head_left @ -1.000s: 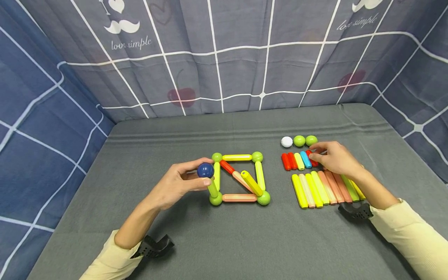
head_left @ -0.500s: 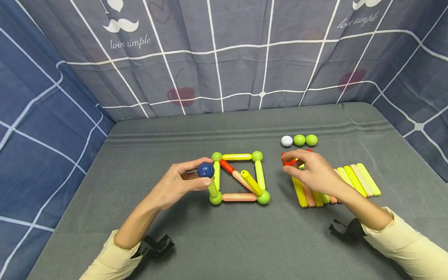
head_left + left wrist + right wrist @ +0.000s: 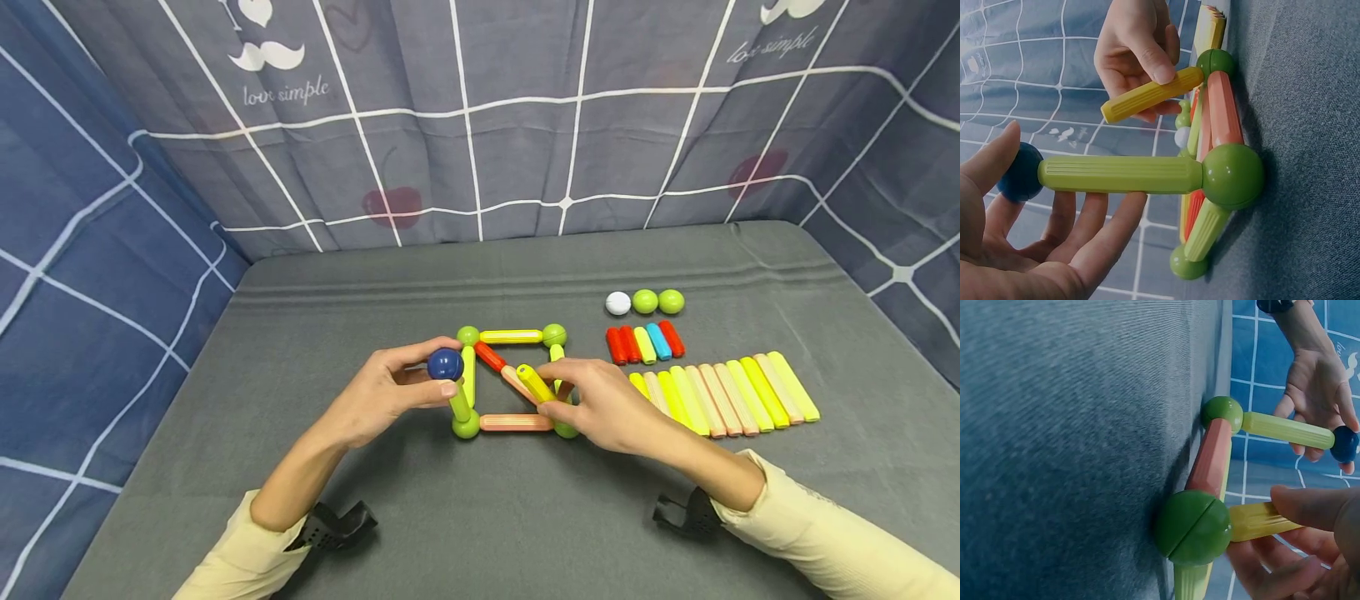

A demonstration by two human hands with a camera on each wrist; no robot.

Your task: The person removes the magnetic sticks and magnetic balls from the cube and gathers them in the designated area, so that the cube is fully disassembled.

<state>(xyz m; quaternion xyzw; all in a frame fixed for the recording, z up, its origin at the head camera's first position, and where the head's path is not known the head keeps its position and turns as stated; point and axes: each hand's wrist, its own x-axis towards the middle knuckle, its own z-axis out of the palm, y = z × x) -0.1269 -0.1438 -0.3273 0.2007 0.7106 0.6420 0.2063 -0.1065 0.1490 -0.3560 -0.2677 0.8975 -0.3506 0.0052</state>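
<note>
My left hand (image 3: 378, 398) holds a dark blue ball (image 3: 446, 365) between thumb and fingers. The ball tops a light green magnetic stick (image 3: 1119, 174), which rises from a green corner ball (image 3: 1233, 177). At the near right corner my right hand (image 3: 611, 408) pinches an upright, leaning yellow stick (image 3: 1147, 98). Its lower end meets another green ball (image 3: 1192, 527). Both uprights belong to a square frame of sticks and green balls lying on the table; an orange stick (image 3: 516, 423) forms its near side. A short red stick (image 3: 491, 357) and an orange one make the diagonal.
Right of the frame lies a row of long yellow, green and orange sticks (image 3: 738, 396). Behind them are short red, yellow and blue sticks (image 3: 658, 342). A white ball (image 3: 618, 303) and two green balls (image 3: 657, 302) stand farther back. A checked curtain (image 3: 517, 150) borders the grey tabletop (image 3: 450, 517).
My right hand has moved left from over the loose sticks to the frame and now pinches the upright yellow stick. My left hand stays on the blue ball.
</note>
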